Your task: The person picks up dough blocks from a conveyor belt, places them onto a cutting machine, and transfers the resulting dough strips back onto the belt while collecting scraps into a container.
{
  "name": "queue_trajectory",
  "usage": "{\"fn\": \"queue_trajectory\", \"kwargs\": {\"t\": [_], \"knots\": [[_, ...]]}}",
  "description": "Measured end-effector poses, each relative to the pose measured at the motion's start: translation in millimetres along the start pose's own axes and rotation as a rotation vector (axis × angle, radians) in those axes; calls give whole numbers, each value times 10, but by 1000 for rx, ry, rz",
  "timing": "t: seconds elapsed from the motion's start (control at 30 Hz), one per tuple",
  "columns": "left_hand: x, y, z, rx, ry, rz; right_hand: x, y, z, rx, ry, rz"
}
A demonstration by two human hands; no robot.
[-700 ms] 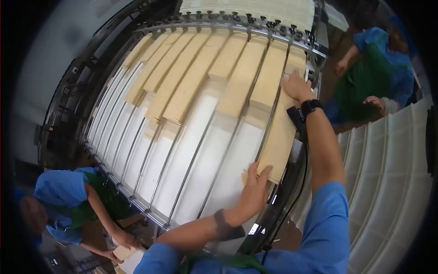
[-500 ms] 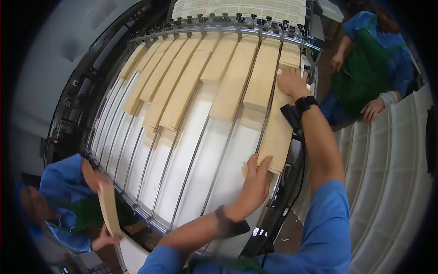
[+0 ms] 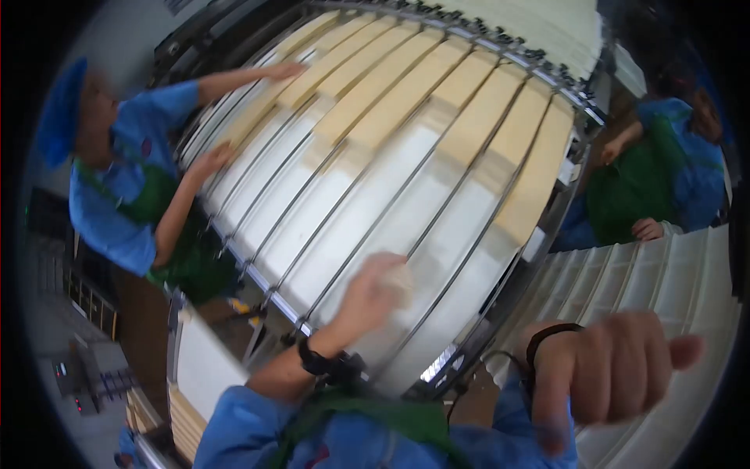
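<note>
My left hand [image 3: 372, 295], blurred, is over the white surface [image 3: 312, 227] near the lower middle, its fingers closed on a small pale piece [image 3: 400, 284]. At the lower right my right hand [image 3: 613, 371] is raised close to the camera, off the boards. Its fingers look curled but motion smears them, and whatever may be inside is hidden. The rightmost pale yellow board [image 3: 539, 172] lies between the thin metal rods, with neither of my hands touching it. More boards [image 3: 391, 86] lie side by side to its left, their near ends uneven.
A co-worker in a blue cap [image 3: 117, 180] at the left has both hands at the leftmost long board [image 3: 258, 117]. Another person in a green apron [image 3: 648, 172] stands at the right, beside a ribbed white surface [image 3: 617, 289]. A metal rail [image 3: 262, 281] edges the frame.
Both my hands have left the rightmost board; the left moved left, the right came down toward me. The co-worker's board went from upright in hand to flat on the rods. The view has shifted.
</note>
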State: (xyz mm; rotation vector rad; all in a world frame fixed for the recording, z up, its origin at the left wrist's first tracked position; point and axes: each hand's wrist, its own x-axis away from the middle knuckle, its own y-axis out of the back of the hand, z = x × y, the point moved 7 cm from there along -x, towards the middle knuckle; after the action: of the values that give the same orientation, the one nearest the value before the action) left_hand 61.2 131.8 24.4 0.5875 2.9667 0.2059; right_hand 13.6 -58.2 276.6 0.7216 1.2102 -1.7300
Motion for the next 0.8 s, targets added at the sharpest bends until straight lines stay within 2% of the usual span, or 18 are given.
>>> {"fn": "queue_trajectory", "kwargs": {"t": [0.07, 0.17, 0.27, 0.33, 0.43, 0.47, 0.53, 0.57, 0.6, 0.67, 0.73, 0.77, 0.8], "knots": [[437, 565, -16, -19, -3, -122, -278, -262, -290, -122, -79, 24], [1120, 1305, -82, -61, 94, -337, -550, -540, -750, -315, -209, 56], [1862, 1881, 60, -115, 133, -528, -754, -771, -1214, -487, -334, 63], [2319, 2130, 145, -19, 181, -653, -823, -915, -1538, -632, -523, -8], [2936, 2387, 328, -100, 230, -738, -889, -1163, -2027, -816, -808, -90], [3131, 2433, 399, -97, 234, -779, -893, -1225, -2260, -838, -838, -70], [3392, 2474, 570, -112, 254, -793, -1005, -1423, -2569, -1255, -620, 185], [3522, 2500, 657, -121, 253, -785, -1020, -1576, -2735, -1293, -655, 196], [3618, 2504, 719, -211, 266, -703, -1016, -1685, -2897, -1215, -626, 116], [3789, 2478, 959, -51, 270, -623, -988, -1867, -3229, -1047, -570, -36], [3936, 2442, 875, 68, 394, -577, -1015, -2089, -3538, -1006, -586, -50], [4032, 2473, 960, -264, 286, -539, -1056, -2226, -3702, -1008, -602, -44], [4173, 2505, 919, -252, 297, -571, -1068, -2364, -3859, -1009, -620, -41]]}}
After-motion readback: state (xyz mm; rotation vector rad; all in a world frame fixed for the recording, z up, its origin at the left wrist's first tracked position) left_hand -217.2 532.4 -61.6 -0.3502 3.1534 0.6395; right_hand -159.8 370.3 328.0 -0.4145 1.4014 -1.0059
